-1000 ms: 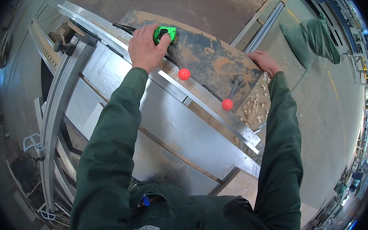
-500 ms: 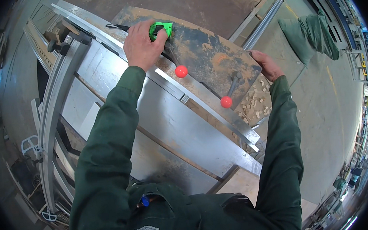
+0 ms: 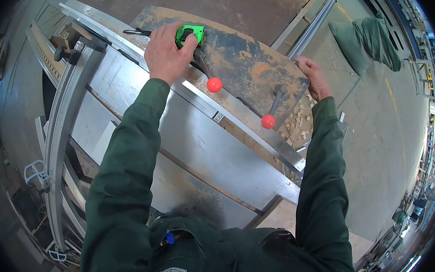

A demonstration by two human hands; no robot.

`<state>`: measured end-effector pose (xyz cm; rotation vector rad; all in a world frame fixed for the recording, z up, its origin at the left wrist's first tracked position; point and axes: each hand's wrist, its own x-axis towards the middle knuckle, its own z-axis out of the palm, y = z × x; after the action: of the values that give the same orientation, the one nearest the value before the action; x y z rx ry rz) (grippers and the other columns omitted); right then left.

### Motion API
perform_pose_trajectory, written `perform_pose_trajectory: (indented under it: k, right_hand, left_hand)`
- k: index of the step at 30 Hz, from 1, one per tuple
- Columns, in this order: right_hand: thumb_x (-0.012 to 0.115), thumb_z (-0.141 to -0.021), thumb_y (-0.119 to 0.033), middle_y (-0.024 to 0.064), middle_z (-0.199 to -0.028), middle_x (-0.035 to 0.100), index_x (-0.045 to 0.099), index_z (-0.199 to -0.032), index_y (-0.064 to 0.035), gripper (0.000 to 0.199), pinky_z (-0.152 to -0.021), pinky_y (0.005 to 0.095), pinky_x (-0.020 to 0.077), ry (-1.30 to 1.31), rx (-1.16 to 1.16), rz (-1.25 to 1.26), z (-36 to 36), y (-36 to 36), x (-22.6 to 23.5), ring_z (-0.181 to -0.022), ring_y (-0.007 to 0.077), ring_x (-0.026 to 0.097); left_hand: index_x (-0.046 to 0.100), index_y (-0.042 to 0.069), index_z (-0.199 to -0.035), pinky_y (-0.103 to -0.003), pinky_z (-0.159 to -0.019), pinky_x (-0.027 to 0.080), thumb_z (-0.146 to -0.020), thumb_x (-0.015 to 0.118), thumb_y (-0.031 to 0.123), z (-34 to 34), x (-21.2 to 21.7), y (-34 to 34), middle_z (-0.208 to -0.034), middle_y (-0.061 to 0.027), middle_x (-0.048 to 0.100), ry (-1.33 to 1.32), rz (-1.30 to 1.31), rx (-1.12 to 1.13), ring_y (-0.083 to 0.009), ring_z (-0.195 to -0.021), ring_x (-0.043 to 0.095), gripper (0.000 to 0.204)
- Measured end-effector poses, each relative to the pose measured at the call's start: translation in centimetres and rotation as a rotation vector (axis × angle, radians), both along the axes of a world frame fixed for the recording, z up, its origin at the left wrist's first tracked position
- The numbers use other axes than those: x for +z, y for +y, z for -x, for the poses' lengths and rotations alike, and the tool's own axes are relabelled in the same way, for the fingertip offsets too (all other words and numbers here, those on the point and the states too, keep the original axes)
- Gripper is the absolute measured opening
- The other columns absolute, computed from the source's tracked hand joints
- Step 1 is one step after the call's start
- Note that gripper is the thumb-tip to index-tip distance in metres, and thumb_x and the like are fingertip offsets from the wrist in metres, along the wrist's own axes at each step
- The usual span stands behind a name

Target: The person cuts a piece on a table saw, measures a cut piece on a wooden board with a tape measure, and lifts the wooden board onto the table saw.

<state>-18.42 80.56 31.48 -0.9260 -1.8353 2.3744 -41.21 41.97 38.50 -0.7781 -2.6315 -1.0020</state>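
Dusty counter [image 3: 231, 48]: left fingers [image 3: 167, 32] grasp a tape measure [image 3: 198, 31], likely light, hard, best held by its sides; right fingers [image 3: 306, 63], grip unclear.

This looks like a woodworking shop from where I stand: sawdust [image 3: 261, 71] coats the dark plate [image 3: 231, 48] along the metal counter's [image 3: 202, 132] far edge, small wood scraps [image 3: 304, 119] litter the area past that plate's right corner, red-knobbed levers [image 3: 214, 85] stick out, and a yellow line [image 3: 392, 94] marks the wide floor [image 3: 371, 139].
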Motion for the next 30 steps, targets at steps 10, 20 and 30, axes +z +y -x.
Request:
perform_pose_trajectory:
  k: [10,20,30]
  right_hand:
    - [0.068,-0.105,-0.03,0.0037,-0.115,0.073,0.067,-0.131,-0.0016,0.039,-0.094,0.0291,0.0562,-0.012,0.103,0.165,0.7,0.4,1.2,-0.102,0.0128,0.069]
    - [0.072,-0.1,-0.033,0.009,-0.099,0.076,0.075,-0.106,0.0057,0.039,-0.076,0.0328,0.0544,-0.377,0.185,-0.304,4.6,-1.5,3.5,-0.085,0.0187,0.07]
    - [0.059,-0.102,-0.027,0.0176,-0.111,0.076,0.074,-0.114,0.0055,0.038,-0.086,0.0379,0.0567,-0.893,0.569,-0.872,9.2,-3.3,7.7,-0.097,0.0263,0.073]
  left_hand:
    - [0.073,0.01,-0.115,-0.046,-0.095,0.053,-0.087,0.071,0.035,0.1,-0.5,-0.3,-0.113,-0.0081,0.072,0.068,-0.053,0.015,-0.032,-0.11,0.064,0.038]
    - [0.073,0.009,-0.117,-0.045,-0.095,0.053,-0.087,0.071,0.036,0.1,-0.2,-0.9,-0.115,-0.0077,0.072,0.018,-0.004,0.035,-0.0315,-0.111,0.064,0.04]
    - [0.071,0.007,-0.122,-0.043,-0.099,0.052,-0.089,0.072,0.035,0.1,-0.1,-0.9,-0.119,-0.0107,0.071,-0.025,-0.03,-0.038,-0.0316,-0.114,0.064,0.043]
